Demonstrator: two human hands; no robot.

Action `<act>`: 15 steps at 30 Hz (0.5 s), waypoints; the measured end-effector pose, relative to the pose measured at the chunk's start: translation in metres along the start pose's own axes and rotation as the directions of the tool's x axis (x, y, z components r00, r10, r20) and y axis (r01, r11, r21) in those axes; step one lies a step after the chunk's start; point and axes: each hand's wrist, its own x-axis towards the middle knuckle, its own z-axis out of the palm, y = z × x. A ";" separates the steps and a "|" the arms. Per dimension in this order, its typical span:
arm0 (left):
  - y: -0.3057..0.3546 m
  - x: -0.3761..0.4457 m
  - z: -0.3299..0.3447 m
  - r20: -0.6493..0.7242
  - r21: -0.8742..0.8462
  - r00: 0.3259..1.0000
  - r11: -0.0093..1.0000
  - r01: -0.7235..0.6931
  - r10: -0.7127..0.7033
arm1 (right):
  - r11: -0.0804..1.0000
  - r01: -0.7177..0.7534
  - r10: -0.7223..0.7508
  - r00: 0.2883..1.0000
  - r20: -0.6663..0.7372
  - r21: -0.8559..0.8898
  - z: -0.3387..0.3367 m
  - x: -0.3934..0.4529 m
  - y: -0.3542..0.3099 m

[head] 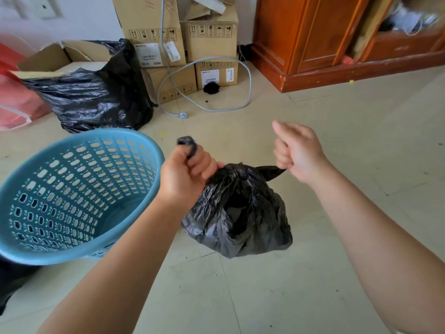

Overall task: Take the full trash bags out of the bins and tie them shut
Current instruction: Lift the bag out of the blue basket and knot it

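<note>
Evidently both fists, left hand (pixel 185 170) and right hand (pixel 296 157), clenched around the black trash bag (pixel 237 213) ends.

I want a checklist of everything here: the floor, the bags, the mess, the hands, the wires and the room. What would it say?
Surface: tiled floor, some specks and stains.
Job's things: small black bag out of the blue bin, which is tilted with no bag in it; big black bag behind.
Clutter: cardboard boxes, red bag.
Hands: left hand grips one bag ear, right hand pinches the other, pulled apart.
Cables: grey cable looped on the floor.
Surroundings: wooden cabinet, white wall.
</note>
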 end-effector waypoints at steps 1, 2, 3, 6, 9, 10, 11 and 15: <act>-0.004 -0.003 -0.002 -0.009 0.295 0.999 0.955 -0.042 0.047 | 0.971 0.060 -0.055 0.998 0.029 -0.232 -0.005 -0.002 0.005; -0.008 -0.006 -0.005 -0.006 0.583 0.995 0.809 -0.074 0.096 | 0.877 0.133 -0.115 0.991 0.068 -0.461 -0.010 -0.004 0.010; -0.010 -0.009 -0.010 0.003 0.779 0.990 0.621 -0.089 0.138 | 0.750 0.193 -0.160 0.981 0.109 -0.633 -0.018 -0.007 0.017; -0.013 -0.013 -0.031 0.033 0.991 0.981 0.124 -0.057 0.190 | 0.387 0.245 -0.112 0.969 0.218 -0.889 -0.050 -0.022 0.042; -0.029 -0.019 -0.050 0.181 0.936 0.982 -0.316 -0.153 0.060 | 0.019 0.240 0.078 0.967 0.241 -0.971 -0.082 -0.036 0.066; -0.036 -0.020 -0.054 0.211 0.904 0.977 -0.387 -0.181 0.038 | -0.085 0.245 0.118 0.965 0.234 -0.966 -0.090 -0.040 0.071; -0.043 -0.021 -0.057 0.239 0.879 0.971 -0.429 -0.207 0.021 | -0.149 0.248 0.134 0.964 0.229 -0.957 -0.099 -0.044 0.074; -0.062 -0.014 -0.062 0.201 0.848 0.979 -0.497 -0.186 -0.023 | -0.182 0.224 0.096 0.973 0.210 -0.957 -0.121 -0.056 0.082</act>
